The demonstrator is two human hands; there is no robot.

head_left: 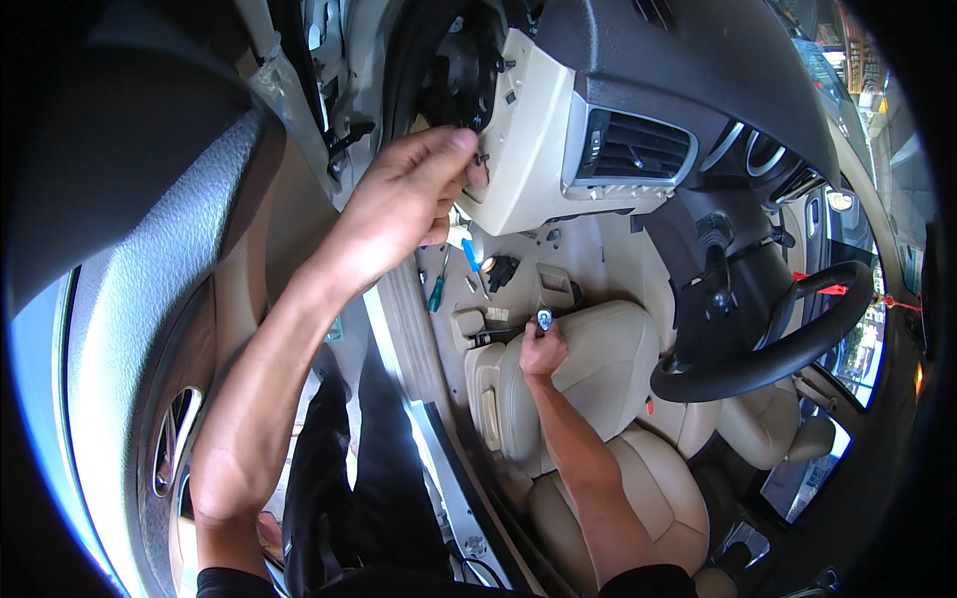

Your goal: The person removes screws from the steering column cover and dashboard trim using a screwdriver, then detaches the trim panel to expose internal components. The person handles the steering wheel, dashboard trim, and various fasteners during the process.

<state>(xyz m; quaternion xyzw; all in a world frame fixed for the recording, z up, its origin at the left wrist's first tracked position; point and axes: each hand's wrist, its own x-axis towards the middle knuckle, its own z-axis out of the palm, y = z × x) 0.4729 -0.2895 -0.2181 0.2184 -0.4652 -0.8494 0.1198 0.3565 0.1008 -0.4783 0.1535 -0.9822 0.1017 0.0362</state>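
Observation:
My left hand [399, 204] reaches up to the open end of the dashboard, beside the beige side panel [528, 140]. Its thumb and forefinger are pinched together close to a dark gap in the car body, and whatever lies between them is hidden or too small to name. Lower down, over the beige driver's seat [608, 349], my right hand [543, 354] is wrapped round a ratchet wrench [544, 319]. The wrench's chrome head sticks up above the fist, while the fingers cover the rest of it.
The open door [169, 229] stands at left. On the floor lie a green-handled screwdriver [437, 292], a blue tool [470, 255], a black part [501, 271] and several small pieces. The steering wheel [763, 382] hangs at right, below the air vent [638, 149] and dashboard [688, 60].

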